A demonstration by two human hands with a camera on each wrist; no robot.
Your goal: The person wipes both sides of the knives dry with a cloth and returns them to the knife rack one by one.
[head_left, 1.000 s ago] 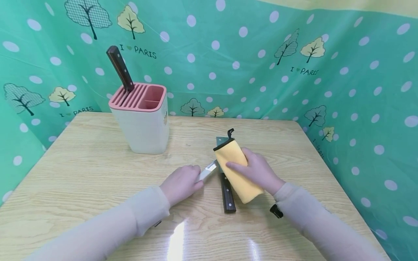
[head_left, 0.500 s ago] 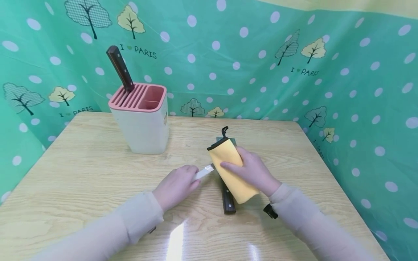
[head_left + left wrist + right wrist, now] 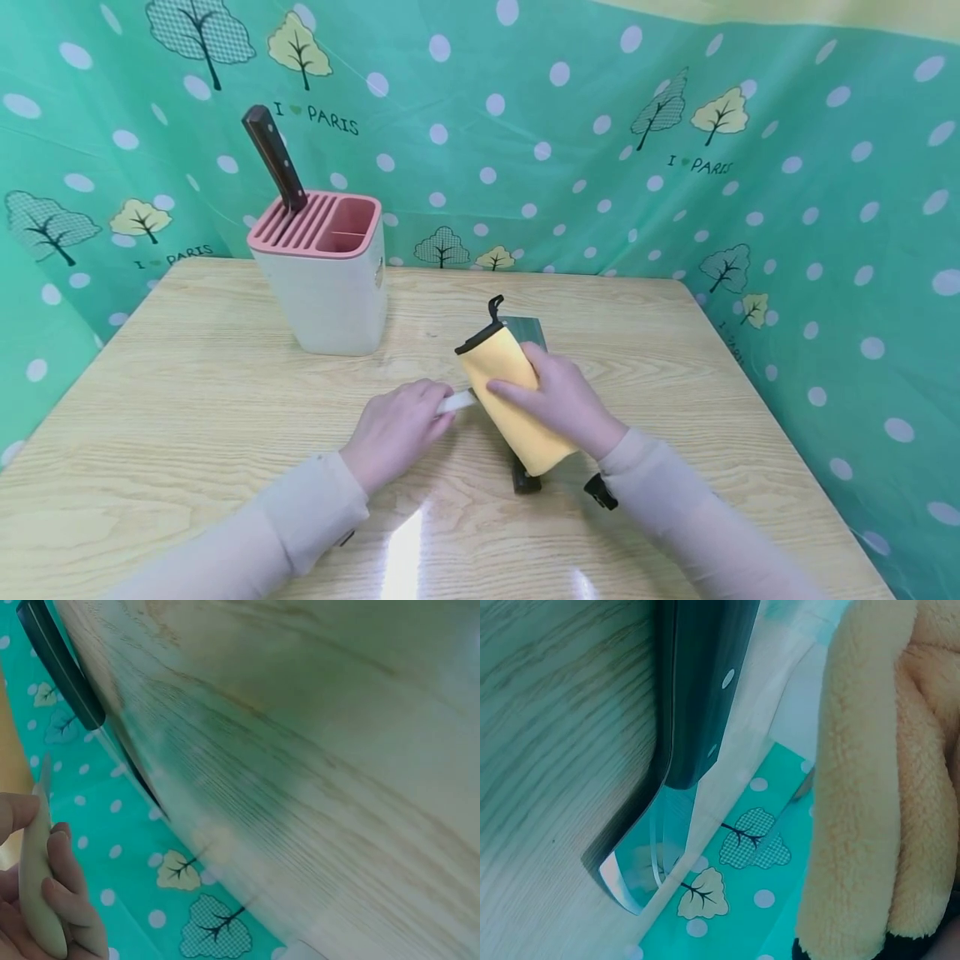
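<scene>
Just below the frame's centre, the left hand [image 3: 396, 429] grips a knife [image 3: 456, 402], its long axis pointing right and slightly up to the cloth [image 3: 517, 429], which the right hand [image 3: 566, 402] holds.

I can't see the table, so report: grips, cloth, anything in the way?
Left grip on white-handled knife. Right grip on yellow cloth. Cleaver below on table, partly hidden by cloth.
</scene>
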